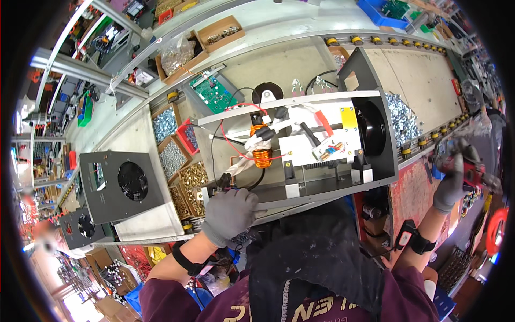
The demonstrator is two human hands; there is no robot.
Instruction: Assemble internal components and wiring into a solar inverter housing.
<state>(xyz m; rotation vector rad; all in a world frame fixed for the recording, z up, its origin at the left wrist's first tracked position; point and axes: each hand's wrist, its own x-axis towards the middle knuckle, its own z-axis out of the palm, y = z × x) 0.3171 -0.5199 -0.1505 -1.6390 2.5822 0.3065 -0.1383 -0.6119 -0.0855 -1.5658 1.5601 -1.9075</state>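
Note:
In front of me lies a long grey metal chassis, open on the side facing up. Inside it are an orange copper coil, a white plate, red and black wires and a black fan at the right end. My left hand, in a grey glove, is closed on the chassis's near left corner, beside a small black part; its fingertips are partly hidden. Off to the right, my gloved right hand is wrapped round a red and black power tool, apart from the chassis.
A green circuit board sits behind the chassis. Screw bins stand left of it, and loose screws lie to the right. Another grey housing with a fan rests farther left. Roller rails border the bench.

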